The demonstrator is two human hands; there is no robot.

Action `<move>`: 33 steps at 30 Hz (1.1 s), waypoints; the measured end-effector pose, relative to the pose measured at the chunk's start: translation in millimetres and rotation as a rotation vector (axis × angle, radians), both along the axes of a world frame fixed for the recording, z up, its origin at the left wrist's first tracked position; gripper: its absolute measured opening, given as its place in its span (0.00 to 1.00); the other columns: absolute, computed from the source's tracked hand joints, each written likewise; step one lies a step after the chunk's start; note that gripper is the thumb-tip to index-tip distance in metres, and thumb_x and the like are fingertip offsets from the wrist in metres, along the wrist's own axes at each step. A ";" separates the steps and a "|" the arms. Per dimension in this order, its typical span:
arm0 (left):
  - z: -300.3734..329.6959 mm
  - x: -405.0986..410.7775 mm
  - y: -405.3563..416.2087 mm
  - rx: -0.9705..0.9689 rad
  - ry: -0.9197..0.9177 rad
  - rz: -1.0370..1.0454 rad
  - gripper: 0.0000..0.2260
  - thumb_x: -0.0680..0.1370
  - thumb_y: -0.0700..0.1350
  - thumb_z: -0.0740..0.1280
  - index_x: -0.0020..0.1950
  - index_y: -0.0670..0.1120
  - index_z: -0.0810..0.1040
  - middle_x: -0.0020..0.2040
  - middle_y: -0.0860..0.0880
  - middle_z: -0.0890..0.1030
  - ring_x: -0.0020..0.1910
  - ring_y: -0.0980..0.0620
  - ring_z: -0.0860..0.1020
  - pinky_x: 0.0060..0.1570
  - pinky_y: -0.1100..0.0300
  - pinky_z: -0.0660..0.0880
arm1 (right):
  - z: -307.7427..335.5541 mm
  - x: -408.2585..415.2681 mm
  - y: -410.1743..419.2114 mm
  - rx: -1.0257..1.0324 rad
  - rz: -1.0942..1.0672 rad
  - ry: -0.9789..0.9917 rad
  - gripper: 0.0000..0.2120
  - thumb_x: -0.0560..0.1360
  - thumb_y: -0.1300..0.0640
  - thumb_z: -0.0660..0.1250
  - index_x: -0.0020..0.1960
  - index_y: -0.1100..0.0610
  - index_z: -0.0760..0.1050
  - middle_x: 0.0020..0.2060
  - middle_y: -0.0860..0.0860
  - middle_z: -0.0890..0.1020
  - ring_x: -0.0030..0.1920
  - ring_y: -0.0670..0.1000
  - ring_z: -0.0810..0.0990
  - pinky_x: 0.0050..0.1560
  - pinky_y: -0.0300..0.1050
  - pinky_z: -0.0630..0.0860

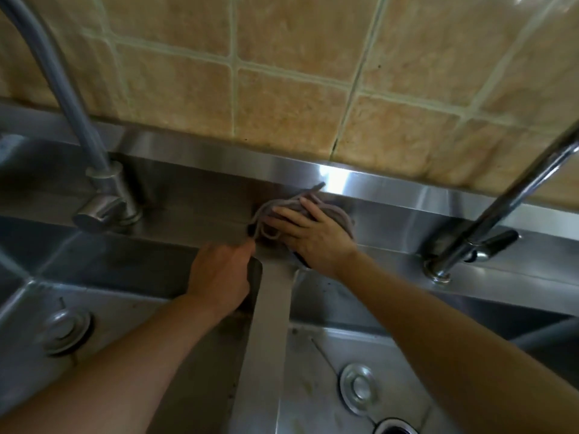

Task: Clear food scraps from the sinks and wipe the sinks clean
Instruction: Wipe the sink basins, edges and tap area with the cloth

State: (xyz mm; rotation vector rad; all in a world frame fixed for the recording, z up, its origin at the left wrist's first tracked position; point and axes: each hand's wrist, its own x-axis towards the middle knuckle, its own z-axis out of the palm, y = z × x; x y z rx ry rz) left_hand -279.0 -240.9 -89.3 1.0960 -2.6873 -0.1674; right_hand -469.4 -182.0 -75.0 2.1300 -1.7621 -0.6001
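The right hand is pressing a bunched grey cloth onto the stainless-steel back ledge behind the two sinks, right where the flat steel divider strip meets it. Its fingers are lying fairly straight and spread over the cloth, pointing left and slightly towards the beige tiled wall. The cloth is crumpled into a rough lump, its longer side running along the ledge, and one twisted corner is poking up and right towards the wall. The left hand is resting at the back corner of the left steel sink, fingers curled over the rim beside the divider; whether it is gripping anything is hidden. The right steel sink, speckled with brownish marks, is lying below the right forearm.
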 end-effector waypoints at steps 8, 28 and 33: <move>3.8 -5.8 1.1 0.022 -0.032 0.025 0.10 0.71 0.38 0.65 0.50 0.50 0.77 0.42 0.46 0.82 0.41 0.43 0.79 0.36 0.58 0.70 | -1.9 -63.7 77.8 0.056 -0.172 0.011 0.25 0.80 0.53 0.54 0.76 0.45 0.54 0.77 0.43 0.42 0.76 0.50 0.36 0.70 0.55 0.28; -8.7 -25.7 62.5 0.130 -0.102 -0.045 0.22 0.81 0.45 0.55 0.76 0.52 0.58 0.77 0.54 0.56 0.75 0.54 0.54 0.71 0.51 0.54 | -28.0 -37.9 132.5 -0.608 -0.962 -0.708 0.21 0.79 0.55 0.57 0.71 0.60 0.67 0.69 0.58 0.69 0.70 0.60 0.62 0.70 0.52 0.59; -8.8 -23.2 63.1 0.153 -0.091 -0.046 0.22 0.80 0.46 0.56 0.75 0.52 0.59 0.77 0.54 0.57 0.75 0.53 0.56 0.72 0.47 0.56 | -36.4 4.2 91.8 -0.461 -0.692 -0.747 0.26 0.75 0.55 0.60 0.73 0.54 0.64 0.70 0.53 0.67 0.70 0.56 0.62 0.70 0.49 0.58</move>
